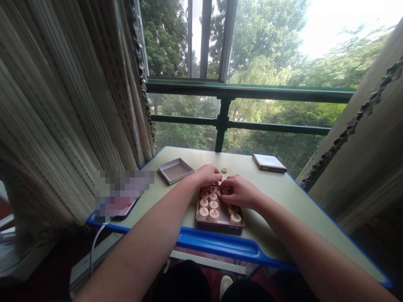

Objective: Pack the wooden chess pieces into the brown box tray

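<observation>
Evidently both hands are working at the far part of a shallow box (224,215), in the middle of the table (147,212) toward its near edge. Red-marked pieces (213,214) stand in two columns on the box's left side; a dark-marked piece (235,218) sits in its near right corner. The left hand (209,175) bends its fingers down at the far rim, and the right hand (239,191) curls inward just beside it; I cannot tell whether either pinches a piece. A loose piece (224,170) lies on the table beyond them. A shallow tray (175,171) is at far left. The step in hand looks like handling pieces one by one; the next move probably calls for a light fingertip grip, without nudging the neighbouring columns.
</observation>
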Demonstrator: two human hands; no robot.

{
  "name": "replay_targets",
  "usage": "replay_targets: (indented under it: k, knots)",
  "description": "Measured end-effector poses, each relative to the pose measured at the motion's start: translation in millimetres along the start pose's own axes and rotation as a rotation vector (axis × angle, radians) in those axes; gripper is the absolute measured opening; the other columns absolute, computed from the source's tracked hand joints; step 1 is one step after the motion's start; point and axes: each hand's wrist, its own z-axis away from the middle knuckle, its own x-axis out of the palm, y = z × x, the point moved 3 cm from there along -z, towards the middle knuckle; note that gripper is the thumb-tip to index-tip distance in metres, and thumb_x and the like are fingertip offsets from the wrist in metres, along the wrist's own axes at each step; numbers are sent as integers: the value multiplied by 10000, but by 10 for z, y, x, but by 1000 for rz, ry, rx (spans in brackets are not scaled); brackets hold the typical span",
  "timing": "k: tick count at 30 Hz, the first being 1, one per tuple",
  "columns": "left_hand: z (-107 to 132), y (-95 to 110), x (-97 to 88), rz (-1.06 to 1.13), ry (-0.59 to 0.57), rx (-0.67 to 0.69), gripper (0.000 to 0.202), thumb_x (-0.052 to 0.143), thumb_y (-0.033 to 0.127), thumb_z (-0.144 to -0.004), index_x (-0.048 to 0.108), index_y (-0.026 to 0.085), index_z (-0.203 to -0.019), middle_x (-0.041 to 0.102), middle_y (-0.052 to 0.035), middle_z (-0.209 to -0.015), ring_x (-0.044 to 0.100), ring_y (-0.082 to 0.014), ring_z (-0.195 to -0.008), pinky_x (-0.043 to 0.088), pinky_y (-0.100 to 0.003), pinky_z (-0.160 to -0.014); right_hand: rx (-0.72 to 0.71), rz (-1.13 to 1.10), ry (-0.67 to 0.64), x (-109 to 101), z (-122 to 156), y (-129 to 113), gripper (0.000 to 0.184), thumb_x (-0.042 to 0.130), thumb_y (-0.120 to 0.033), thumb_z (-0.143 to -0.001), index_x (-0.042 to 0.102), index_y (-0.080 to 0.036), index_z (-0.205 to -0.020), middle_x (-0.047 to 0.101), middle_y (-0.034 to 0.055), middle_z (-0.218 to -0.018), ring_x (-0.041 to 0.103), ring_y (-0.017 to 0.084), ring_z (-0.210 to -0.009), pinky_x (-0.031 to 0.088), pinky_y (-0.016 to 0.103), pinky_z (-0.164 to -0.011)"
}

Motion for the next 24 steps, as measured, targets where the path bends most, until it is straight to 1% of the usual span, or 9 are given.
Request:
replay_targets:
  k: [7,11,14,17,24]
  knots:
    - [-40,-60,19,-9,8,-10,253,464,230,-670,692,130,-716,643,-23,-635,502,-104,-489,335,-184,-403,44,12,5,-4,9,7,222,594,-358,-681,683,-218,-827,651,48,-812,558,187,-767,406,274,-683]
    - [-39,-49,14,-20,0,-6,250,469,231,-674,694,128,-716,651,-28,-644,510,-109,-493,344,-188,-411,58,4,4,-15,14,5,240,604,-359,-672,674,-220,-855,652,44,-824,561,188,-769,401,269,-669]
    - [-37,-41,9,-3,1,-15,255,472,219,-670,697,128,-751,664,-34,-674,528,-113,-513,355,-186,-420,60,10,-2,-15,12,6,218,611,-351,-663,675,-214,-821,649,44,-803,560,183,-751,398,263,-654]
    - [-41,-48,12,6,-3,-21,255,469,213,-664,695,129,-748,658,-32,-662,527,-111,-512,351,-183,-414,69,17,-2,-11,7,8,181,601,-334,-664,672,-212,-777,644,39,-782,556,176,-734,395,254,-639]
    - [-77,-83,33,-25,14,-11,248,471,228,-663,691,130,-723,630,-19,-611,508,-106,-488,343,-187,-410,79,31,3,2,3,15,190,581,-342,-673,668,-217,-787,649,37,-767,565,182,-740,398,259,-644]
